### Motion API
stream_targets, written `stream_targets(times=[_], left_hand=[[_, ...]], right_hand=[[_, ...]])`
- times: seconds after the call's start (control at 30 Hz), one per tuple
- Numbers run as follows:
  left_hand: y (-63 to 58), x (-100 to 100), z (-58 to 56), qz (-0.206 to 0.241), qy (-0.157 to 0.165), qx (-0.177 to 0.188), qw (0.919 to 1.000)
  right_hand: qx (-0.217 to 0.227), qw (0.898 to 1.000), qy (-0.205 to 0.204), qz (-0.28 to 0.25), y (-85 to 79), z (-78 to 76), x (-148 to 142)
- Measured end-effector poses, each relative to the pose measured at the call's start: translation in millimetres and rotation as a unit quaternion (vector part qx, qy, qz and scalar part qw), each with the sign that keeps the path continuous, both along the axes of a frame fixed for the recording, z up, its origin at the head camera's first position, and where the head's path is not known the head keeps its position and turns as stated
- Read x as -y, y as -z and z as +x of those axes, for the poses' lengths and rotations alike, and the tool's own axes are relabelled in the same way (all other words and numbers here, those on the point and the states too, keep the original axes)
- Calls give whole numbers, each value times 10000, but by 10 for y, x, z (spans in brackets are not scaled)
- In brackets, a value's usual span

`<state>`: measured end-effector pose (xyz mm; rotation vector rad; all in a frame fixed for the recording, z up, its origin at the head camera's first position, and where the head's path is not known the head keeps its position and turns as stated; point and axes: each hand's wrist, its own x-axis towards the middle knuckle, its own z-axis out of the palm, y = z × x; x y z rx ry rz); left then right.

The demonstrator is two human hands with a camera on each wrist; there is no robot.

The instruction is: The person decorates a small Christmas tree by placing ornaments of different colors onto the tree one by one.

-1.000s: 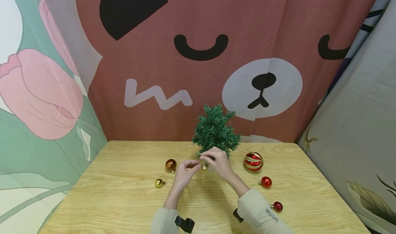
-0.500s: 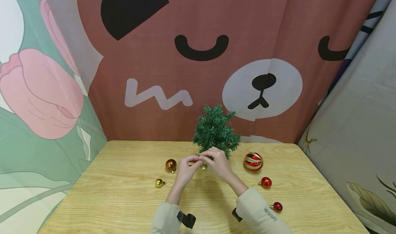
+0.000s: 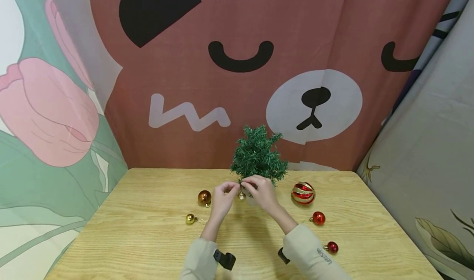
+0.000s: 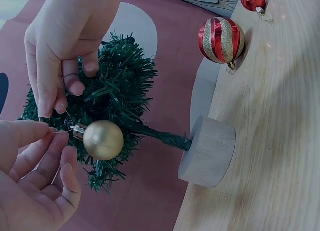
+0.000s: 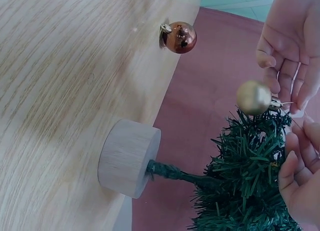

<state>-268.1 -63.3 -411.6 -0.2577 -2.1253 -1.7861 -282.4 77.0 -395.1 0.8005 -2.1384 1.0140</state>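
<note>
A gold Christmas ball (image 4: 103, 140) hangs by its thin string at the lower front of a small green Christmas tree (image 3: 258, 154). My left hand (image 3: 223, 198) pinches the string between thumb and fingertips, just beyond the ball's metal cap. Close beside it, my right hand (image 3: 263, 193) also pinches the thin string, its fingertips nearly meeting the left ones. In the right wrist view the ball (image 5: 254, 97) sits against the branches. The tree stands on a round pale wooden base (image 4: 207, 151). My fingers partly hide where string and twig meet.
Left on the wooden table (image 3: 148, 239) lie a copper ball (image 3: 204, 197) and a small gold ball (image 3: 190, 218). To the right lie a striped red and gold ball (image 3: 303, 193) and two red balls, one brighter (image 3: 318, 218), one darker (image 3: 332, 247). A bear-print cloth (image 3: 177, 78) hangs behind.
My left hand has moved up and slightly right to meet the right fingertips. The gold ball has shifted slightly up and left. The right hand has barely moved.
</note>
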Motion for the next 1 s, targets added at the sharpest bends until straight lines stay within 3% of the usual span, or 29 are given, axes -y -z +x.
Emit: stream_targets(times=[0.3,0.53,0.73,1.0], left_hand=[[-22,-21,-45,-41,-287,-153,9995],[-25,-28,-71,-134,-433,-75,9989],[-18,-39,-115,-237,-424,-155,9987],[-6,-59,-154,-276,-475,13,9985]], right_hand=[[-149,9982,412,403,-14,-3,16],[-162,9960,674,572,-30,-3,35],[-61,9940,795,753,-68,4,48],[-137,9864,1102,1213,-65,1,62]])
